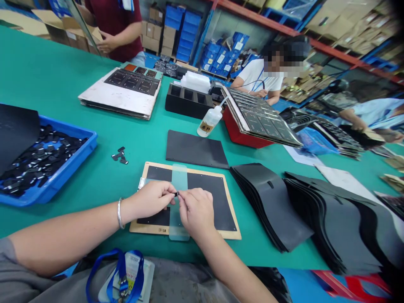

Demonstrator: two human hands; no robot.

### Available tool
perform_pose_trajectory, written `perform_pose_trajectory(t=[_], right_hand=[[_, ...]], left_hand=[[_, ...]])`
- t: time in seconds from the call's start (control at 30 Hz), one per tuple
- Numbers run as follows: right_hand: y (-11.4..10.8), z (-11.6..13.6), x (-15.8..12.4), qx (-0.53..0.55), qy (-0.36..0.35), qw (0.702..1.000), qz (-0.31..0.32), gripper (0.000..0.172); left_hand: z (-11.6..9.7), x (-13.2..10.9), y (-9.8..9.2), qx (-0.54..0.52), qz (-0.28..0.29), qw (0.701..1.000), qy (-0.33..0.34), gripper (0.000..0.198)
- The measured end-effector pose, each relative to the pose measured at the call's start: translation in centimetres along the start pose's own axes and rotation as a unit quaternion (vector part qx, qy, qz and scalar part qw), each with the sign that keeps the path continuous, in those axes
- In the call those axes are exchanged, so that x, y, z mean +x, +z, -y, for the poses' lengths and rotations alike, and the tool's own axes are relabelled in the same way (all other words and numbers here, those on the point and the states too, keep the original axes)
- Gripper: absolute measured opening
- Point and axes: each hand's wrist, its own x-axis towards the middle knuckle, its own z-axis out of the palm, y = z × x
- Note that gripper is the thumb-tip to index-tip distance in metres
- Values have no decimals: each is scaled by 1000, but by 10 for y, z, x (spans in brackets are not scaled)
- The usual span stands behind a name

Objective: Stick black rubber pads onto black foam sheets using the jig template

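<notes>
My left hand (154, 197) and my right hand (197, 210) meet fingertip to fingertip over the work board. Between them they pinch a small black tab (176, 194) with a light end. Beneath lies a black sheet (217, 202) on a wooden-edged board (232, 214). A translucent greenish strip (179, 229) runs across the sheet from front to back. Several similar black tabs (120, 155) lie loose on the green table to the left. More fill a blue tray (72, 166) at the far left, where a black sheet (17, 134) also rests.
Behind the board lies another black sheet (197, 149), near a plastic squeeze bottle (210, 121). Stacks of black sheets (268, 202) stand to the right. A black box (187, 103), a red bin (240, 132) and a stack of boards (123, 97) sit farther back. Other people work across the table.
</notes>
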Motion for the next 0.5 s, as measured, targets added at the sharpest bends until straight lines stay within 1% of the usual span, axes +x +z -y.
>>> perform_pose_trajectory(t=[0.2,0.33,0.43,0.5], right_hand=[[-2,-3,1,-2,-23,999,47,20],[-3,-4,1,23,-31,998,56,21],[-4,-4,2,53,-8,997,63,19],[-9,-12,3,74,24,995,56,18]], left_hand=[[1,0,0,-2,11,1000,-6,18],[2,0,1,-4,20,1000,-7,19],[3,0,2,-1,29,1000,-5,19],[4,2,2,10,27,1000,-6,20]])
